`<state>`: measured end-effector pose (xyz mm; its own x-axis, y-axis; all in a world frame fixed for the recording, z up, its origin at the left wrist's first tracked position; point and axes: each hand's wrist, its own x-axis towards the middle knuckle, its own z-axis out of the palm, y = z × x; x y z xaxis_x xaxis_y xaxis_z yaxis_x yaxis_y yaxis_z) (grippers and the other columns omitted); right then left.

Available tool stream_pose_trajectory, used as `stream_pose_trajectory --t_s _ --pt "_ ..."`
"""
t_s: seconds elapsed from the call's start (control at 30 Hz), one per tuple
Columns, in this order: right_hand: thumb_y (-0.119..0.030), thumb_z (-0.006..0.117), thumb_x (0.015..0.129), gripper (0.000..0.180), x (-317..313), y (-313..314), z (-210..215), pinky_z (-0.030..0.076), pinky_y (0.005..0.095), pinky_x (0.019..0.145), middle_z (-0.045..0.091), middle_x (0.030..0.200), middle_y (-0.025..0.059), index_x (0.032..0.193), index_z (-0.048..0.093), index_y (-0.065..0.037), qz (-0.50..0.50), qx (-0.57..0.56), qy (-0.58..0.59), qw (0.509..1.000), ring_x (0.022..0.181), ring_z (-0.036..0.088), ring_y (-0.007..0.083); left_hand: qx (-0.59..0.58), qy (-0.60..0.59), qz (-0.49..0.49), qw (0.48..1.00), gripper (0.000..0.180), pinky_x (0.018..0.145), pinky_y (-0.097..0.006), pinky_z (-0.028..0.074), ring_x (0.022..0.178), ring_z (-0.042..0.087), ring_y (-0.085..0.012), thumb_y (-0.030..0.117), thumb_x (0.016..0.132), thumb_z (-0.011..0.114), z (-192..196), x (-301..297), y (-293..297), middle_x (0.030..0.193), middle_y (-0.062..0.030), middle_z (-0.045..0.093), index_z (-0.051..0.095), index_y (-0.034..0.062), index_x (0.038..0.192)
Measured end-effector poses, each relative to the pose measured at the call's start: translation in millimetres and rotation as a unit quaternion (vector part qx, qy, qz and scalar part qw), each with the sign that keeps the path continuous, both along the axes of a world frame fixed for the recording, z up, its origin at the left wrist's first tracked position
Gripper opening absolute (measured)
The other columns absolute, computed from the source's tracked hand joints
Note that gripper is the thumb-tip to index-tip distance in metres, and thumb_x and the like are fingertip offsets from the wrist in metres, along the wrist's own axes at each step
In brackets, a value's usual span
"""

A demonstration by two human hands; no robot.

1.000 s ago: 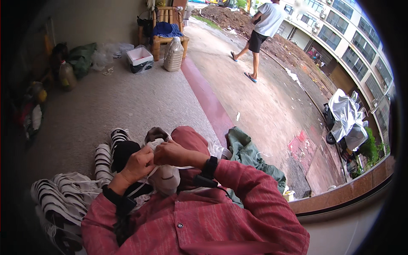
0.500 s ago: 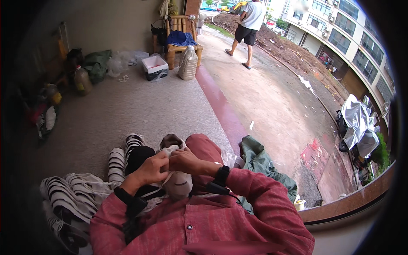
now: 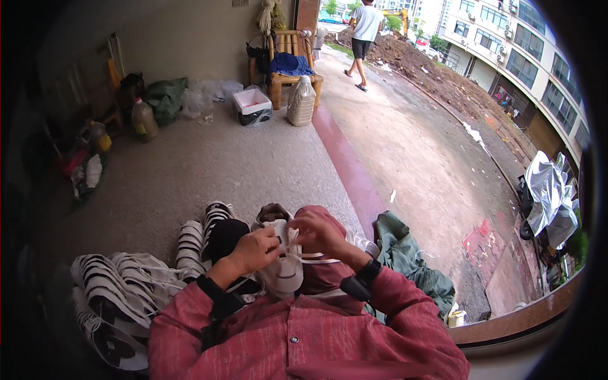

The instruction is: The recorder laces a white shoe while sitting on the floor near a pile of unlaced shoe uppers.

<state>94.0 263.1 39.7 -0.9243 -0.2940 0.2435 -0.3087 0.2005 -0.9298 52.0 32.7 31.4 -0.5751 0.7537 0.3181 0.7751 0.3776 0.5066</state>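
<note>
Sleeves (image 3: pixel 180 323): red, coming in from lower edge, dark bands at both wrists.
Striped shoes (image 3: pixel 130 285): white and black, packed close together at lower left, white laces trailing.
White shoe (image 3: pixel 282 277): in front of the torso, toe toward body, dark-lined opening away; beneath and between both hands.
Left grip (image 3: pixel 254 251): fingers bent, tips on the upper near the tongue; cannot tell whether pinching anything.
Right grip (image 3: pixel 320 234): blurred, just above the upper; cannot tell whether closed on the lace.
Lace (image 3: pixel 311 258): white, stretching out rightward below right hand.
Green cloth (image 3: pixel 415 269): crumpled, right of the reddish cloth (image 3: pixel 329 273) beside the shoe.
Floor (image 3: pixel 234 161): grey, rough, bordered by a reddish strip (image 3: pixel 345 158).
Far side: plastic jug (image 3: pixel 301 104), white box (image 3: pixel 252 100), bamboo chair (image 3: pixel 292 42) bearing blue cloth (image 3: pixel 288 64).
Outdoors: silver-covered vehicle (image 3: pixel 548 196) at right; person (image 3: pixel 366 28) farther off, mid-stride.
</note>
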Motion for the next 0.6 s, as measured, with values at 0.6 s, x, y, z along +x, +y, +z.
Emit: stream_pose_trajectory --t_s 0.6 --pt "-0.027 0.073 0.075 0.031 -10.1 10.0 -15.0 0.044 0.0384 0.081 0.053 0.093 0.0073 0.099 0.065 -0.01 0.093 0.301 0.327 0.891 0.09 0.056 0.0264 -0.026 -0.076 0.021 0.997 0.018 0.072 -0.042 0.05 0.084 0.063 -0.0333 0.022 0.082 0.067 -4.7 -1.3 24.8 0.088 -0.012 0.064 0.067 0.0064 0.091"
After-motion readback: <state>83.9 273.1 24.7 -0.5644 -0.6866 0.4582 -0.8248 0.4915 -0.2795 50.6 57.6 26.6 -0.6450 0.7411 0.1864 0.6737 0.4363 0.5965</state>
